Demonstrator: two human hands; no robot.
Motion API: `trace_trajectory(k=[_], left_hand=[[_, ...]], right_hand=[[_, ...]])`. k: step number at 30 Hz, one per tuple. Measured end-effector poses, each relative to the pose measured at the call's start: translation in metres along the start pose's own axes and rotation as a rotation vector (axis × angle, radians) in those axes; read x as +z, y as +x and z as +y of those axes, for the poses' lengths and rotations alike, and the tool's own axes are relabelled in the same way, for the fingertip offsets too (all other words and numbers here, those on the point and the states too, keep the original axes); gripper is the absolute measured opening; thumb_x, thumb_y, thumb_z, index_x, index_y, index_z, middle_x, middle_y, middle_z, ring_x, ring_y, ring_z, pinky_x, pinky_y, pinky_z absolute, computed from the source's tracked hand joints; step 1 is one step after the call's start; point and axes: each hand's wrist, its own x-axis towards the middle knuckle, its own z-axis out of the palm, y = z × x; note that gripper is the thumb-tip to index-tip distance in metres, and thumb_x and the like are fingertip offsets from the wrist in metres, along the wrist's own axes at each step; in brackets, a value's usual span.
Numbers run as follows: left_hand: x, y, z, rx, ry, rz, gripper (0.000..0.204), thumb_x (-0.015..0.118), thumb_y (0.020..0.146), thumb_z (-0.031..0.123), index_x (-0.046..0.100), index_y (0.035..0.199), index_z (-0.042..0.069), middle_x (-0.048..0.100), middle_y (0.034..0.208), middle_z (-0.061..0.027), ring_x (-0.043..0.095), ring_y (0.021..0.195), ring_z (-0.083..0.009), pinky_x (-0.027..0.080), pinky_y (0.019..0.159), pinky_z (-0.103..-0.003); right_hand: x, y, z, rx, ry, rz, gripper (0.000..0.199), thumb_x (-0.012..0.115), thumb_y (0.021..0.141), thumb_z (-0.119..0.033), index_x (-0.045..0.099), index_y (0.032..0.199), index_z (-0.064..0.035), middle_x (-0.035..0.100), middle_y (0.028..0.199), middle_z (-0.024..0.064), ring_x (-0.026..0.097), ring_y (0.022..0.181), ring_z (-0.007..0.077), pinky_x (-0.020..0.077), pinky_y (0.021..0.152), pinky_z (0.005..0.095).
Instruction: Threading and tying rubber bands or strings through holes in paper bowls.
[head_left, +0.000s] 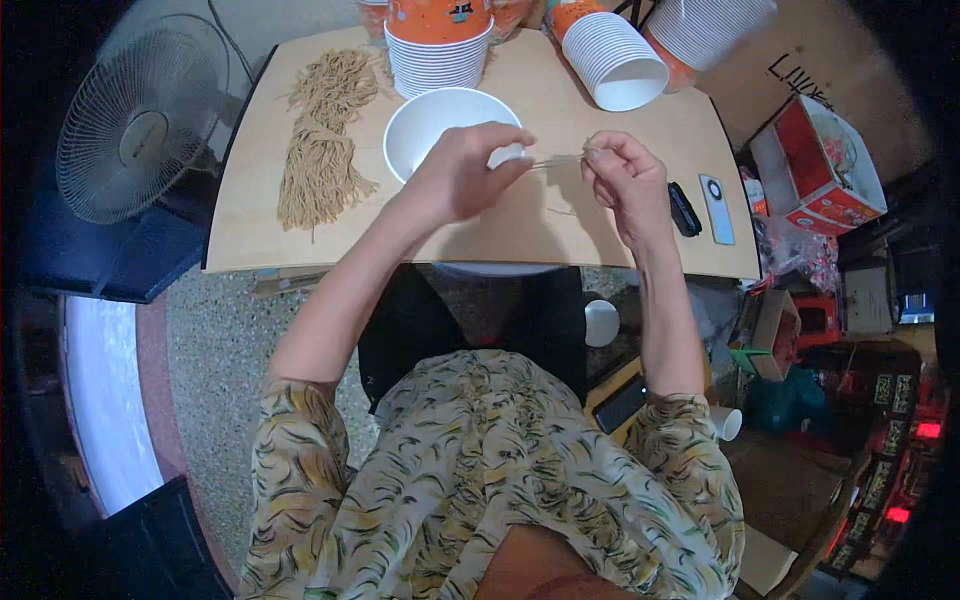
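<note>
White paper bowl [440,125] sits on the wooden table [520,225], beside a pile of noodles [322,140]. Left hand [462,172] and right hand [622,180] pinch opposite ends of one thin noodle strand [556,160], fingers narrowly closed.

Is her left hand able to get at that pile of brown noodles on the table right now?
Probably yes. The noodles lie uncovered on the table, left of the white bowl, with nothing between. But the left hand is busy pinching something small and white.

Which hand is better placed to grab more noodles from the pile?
Left, probably. The left hand is at the white bowl, nearer the noodle pile; the right hand is farther away, pinching a thin strand.
</note>
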Motion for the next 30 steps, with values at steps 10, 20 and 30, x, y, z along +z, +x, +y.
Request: trace_trajectory(k=[10,20,30], left_hand=[[0.004,0.048,0.018,-0.546,-0.928,-0.644,0.030,0.055,0.097,0.033,0.067,0.095,0.006,0.063,0.083,-0.0005,0.059,0.074,-0.0085,0.048,0.068,-0.023],[0.010,0.043,0.021,-0.596,-0.866,-0.502,0.019,0.063,0.093,0.024,0.063,0.083,0.008,0.055,0.070,0.0038,0.047,0.062,-0.0050,0.036,0.056,-0.019],[0.012,0.041,0.031,-0.520,-0.690,-0.489,0.024,0.057,0.098,0.027,0.065,0.094,0.004,0.055,0.073,0.0050,0.046,0.062,-0.0026,0.036,0.055,-0.018]], right_hand=[[0.004,-0.004,-0.027,-0.008,-0.173,-0.029,0.019,0.068,0.090,-0.015,0.064,0.105,-0.0043,0.058,0.070,-0.0036,0.043,0.053,0.0008,0.0272,0.045,0.0163],[-0.008,-0.008,-0.010,0.041,0.171,-0.094,0.024,0.060,0.096,-0.018,0.061,0.111,0.0007,0.064,0.080,0.0071,0.042,0.050,0.0031,0.0324,0.046,0.0174],[-0.010,-0.019,-0.036,0.036,-0.297,-0.008,0.019,0.065,0.093,-0.019,0.067,0.099,-0.0012,0.065,0.076,0.0021,0.043,0.052,0.0015,0.0321,0.046,0.0172]])
